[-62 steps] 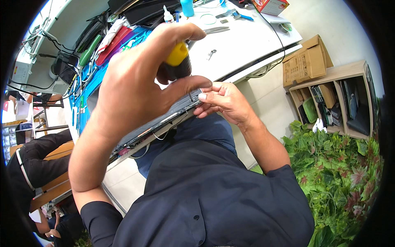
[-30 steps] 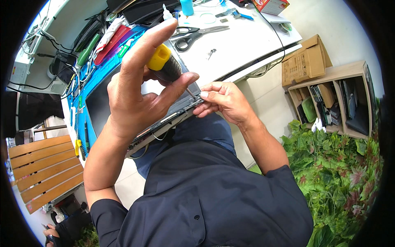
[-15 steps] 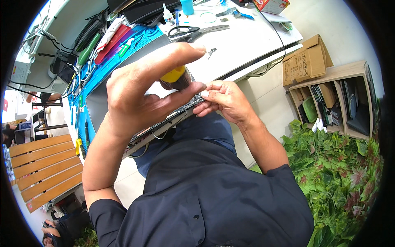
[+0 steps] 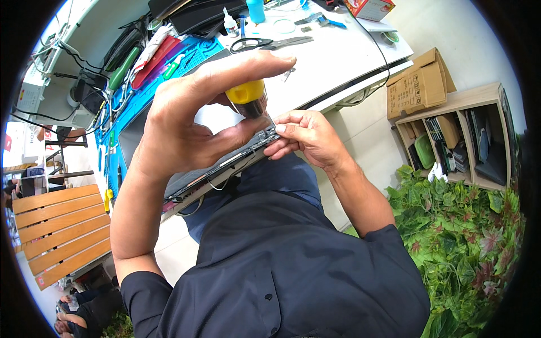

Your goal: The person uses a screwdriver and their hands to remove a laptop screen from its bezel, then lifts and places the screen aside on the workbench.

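My left hand (image 4: pixel 186 129) is curled around the yellow-and-black handle of a screwdriver (image 4: pixel 245 96) above the near right corner of a dark flat screen assembly (image 4: pixel 222 163); the tip is hidden behind my thumb. My right hand (image 4: pixel 313 141) grips that corner, its thumb on the small metal and black edge parts, fingers curled underneath. The screen lies on a blue mat (image 4: pixel 104 155) at the white desk (image 4: pixel 344 53)'s front edge. Beyond my hands lie black-handled scissors (image 4: pixel 284 43) and a small metal piece (image 4: pixel 287 75).
Tools and cables (image 4: pixel 79 73) crowd the desk's left. A dropper bottle (image 4: pixel 230 22) stands at the back. Right are a cardboard box (image 4: pixel 414 84), wooden shelf (image 4: pixel 451 112) and leafy plants (image 4: pixel 462 242). Left is a slatted bench (image 4: pixel 56 225); another person (image 4: pixel 84 310) is at lower left.
My left hand and screwdriver have shifted, the index finger now reaching further right and lower than a second ago. My right hand stays on the corner. The standing person at left is gone from there.
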